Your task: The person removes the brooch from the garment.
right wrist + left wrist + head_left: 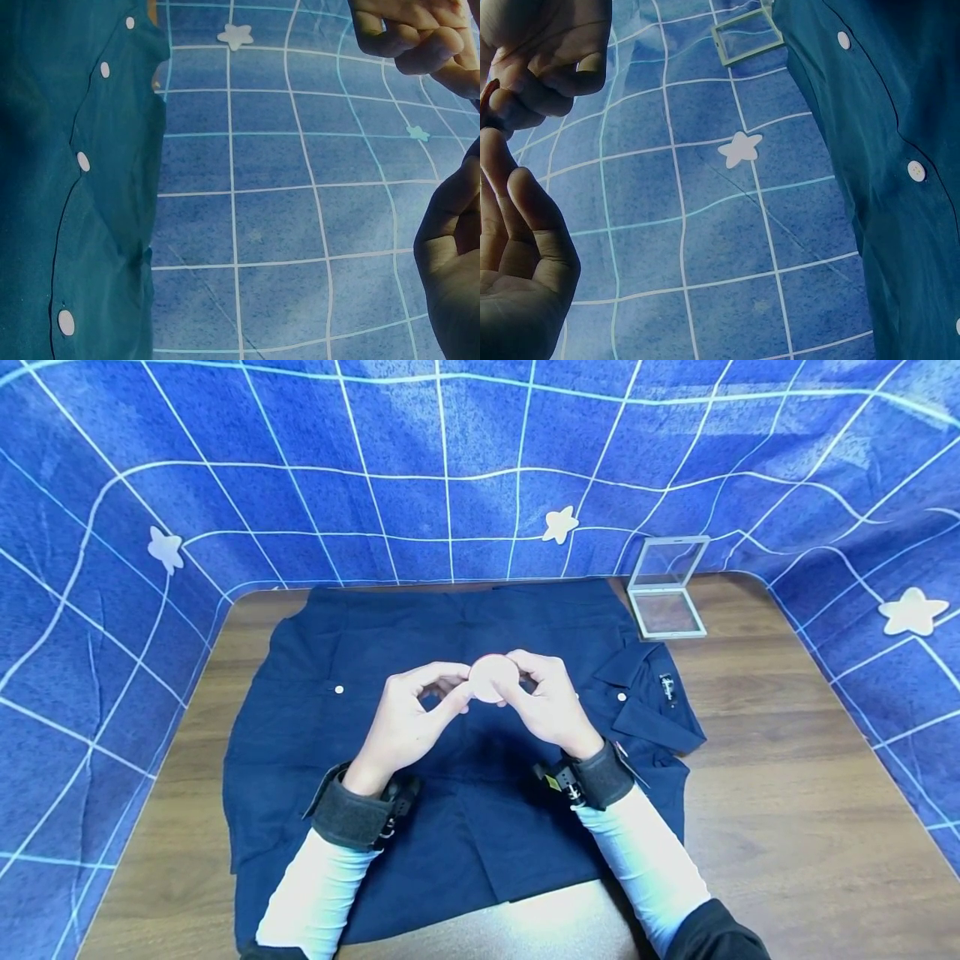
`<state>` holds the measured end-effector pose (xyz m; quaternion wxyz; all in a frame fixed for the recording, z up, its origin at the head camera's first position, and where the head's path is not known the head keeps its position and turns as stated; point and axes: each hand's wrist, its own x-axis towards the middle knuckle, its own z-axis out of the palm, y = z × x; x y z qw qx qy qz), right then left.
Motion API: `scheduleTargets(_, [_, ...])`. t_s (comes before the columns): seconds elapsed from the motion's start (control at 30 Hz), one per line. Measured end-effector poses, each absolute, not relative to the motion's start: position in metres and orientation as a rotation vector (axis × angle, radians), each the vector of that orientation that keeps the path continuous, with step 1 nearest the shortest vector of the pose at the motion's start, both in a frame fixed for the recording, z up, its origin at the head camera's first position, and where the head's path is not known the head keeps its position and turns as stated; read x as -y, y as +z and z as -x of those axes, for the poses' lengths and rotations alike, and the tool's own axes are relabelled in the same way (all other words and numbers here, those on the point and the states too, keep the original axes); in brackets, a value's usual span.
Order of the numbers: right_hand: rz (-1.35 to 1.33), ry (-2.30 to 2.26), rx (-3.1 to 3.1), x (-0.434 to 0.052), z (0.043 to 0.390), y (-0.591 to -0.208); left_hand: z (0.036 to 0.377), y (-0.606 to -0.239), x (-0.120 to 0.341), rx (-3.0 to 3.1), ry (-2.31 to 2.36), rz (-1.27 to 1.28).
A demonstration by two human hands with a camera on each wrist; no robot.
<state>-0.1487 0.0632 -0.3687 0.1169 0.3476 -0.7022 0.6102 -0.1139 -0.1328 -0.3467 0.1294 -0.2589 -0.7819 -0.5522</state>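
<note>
A small round disc (pixel 493 677), pale on its face with a thin red rim, is held up over a dark navy buttoned shirt (pixel 450 618). My right hand (pixel 551 702) pinches its right side, the thumb lying across the face. At the left edge, my left hand (pixel 412 714) has thumb and forefinger tips pinching the rim. Only a sliver of reddish edge (pixel 489 99) shows between the hands in the left wrist view. The right wrist view shows both hands in part, the disc hidden or outside the picture.
The shirt lies spread on a wooden table (pixel 787 735), its collar (pixel 652 693) to the right. Beyond the collar, an open clear-lidded square case (pixel 667 637) stands near the back edge. Blue grid-patterned cloth (pixel 405 502) with star shapes (pixel 560 525) surrounds the table.
</note>
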Motion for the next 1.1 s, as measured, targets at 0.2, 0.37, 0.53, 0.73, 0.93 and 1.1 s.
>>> scheduleTargets(0.2, [-1.031, 1.725, 2.109, -0.063, 0.149, -0.369, 0.116, -0.349, 0.133, 2.256, -1.617, 0.761])
scheduleTargets(0.37, [-1.051, 1.705, 2.154, -0.063, 0.151, -0.371, 0.116, -0.35, 0.134, 2.258, -1.595, 0.759])
scheduleTargets(0.53, [-1.059, 1.69, 2.182, -0.064, 0.152, -0.37, 0.118, -0.351, 0.134, 2.242, -1.576, 0.758])
scheduleTargets(0.73, [-1.03, 1.718, 2.223, -0.065, 0.154, -0.37, 0.118, -0.351, 0.136, 2.245, -1.54, 0.727])
scheduleTargets(0.93, [-0.93, 1.727, 2.291, -0.07, 0.155, -0.368, 0.12, -0.349, 0.143, 2.221, -1.56, 0.683])
scheduleTargets(1.1, [-0.799, 1.734, 2.372, -0.075, 0.158, -0.368, 0.123, -0.347, 0.146, 2.192, -1.474, 0.641])
